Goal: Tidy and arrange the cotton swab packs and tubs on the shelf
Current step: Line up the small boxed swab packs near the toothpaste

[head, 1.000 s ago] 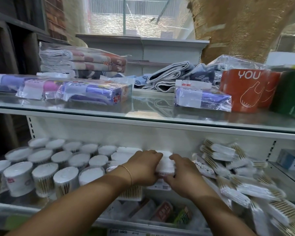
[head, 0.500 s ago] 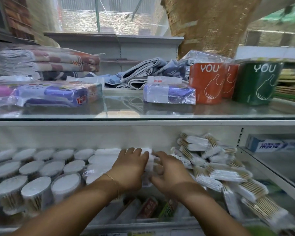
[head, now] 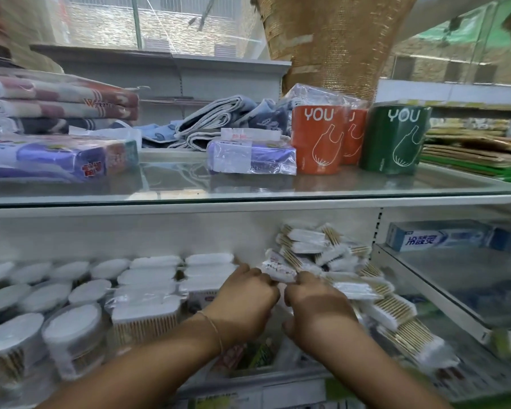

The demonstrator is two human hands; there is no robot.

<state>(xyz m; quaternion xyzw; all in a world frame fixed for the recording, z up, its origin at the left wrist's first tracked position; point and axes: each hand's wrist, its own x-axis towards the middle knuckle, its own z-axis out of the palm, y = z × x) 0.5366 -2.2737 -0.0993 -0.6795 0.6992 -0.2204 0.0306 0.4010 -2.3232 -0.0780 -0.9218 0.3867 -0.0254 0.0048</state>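
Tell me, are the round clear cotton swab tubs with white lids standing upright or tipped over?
Upright: the round clear tubs stand on their bases, white lids facing up, swab sticks vertical inside.

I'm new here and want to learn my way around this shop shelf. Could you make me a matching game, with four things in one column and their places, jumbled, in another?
Things
1. round tubs
2. green roll
3. toothpaste box
4. folded towels

Places
A. top glass shelf, far left
B. lower shelf, left part
C. side shelf at the right, past the upright
D. top glass shelf, towards the right

Pairs: 1-B, 2-D, 3-C, 4-A
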